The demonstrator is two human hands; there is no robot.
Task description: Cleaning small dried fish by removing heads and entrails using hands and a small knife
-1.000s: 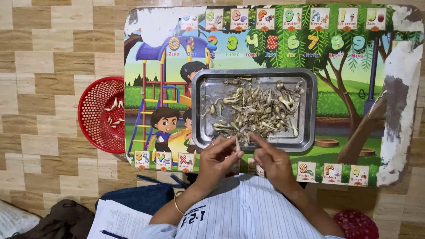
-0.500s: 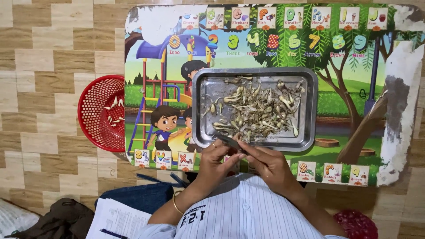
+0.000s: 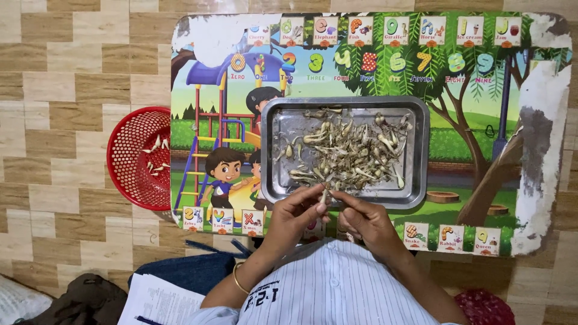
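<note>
Both hands met at the near rim of a steel tray (image 3: 415, 150): the left hand (image 3: 295, 213) and right hand (image 3: 364, 219) together pinched one small dried fish (image 3: 324, 195). Most of the fish pile (image 3: 349, 150) remained in the tray. Left of the tray, a red basket (image 3: 129, 180) held only a few pieces.

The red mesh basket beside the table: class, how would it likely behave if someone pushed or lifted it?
The red mesh basket looks like thin perforated plastic, so probably light and easy to slide on the tiled floor. It seems wide and shallow, so unlikely to tip. With only a few small pieces inside, a push might scatter them.
</note>
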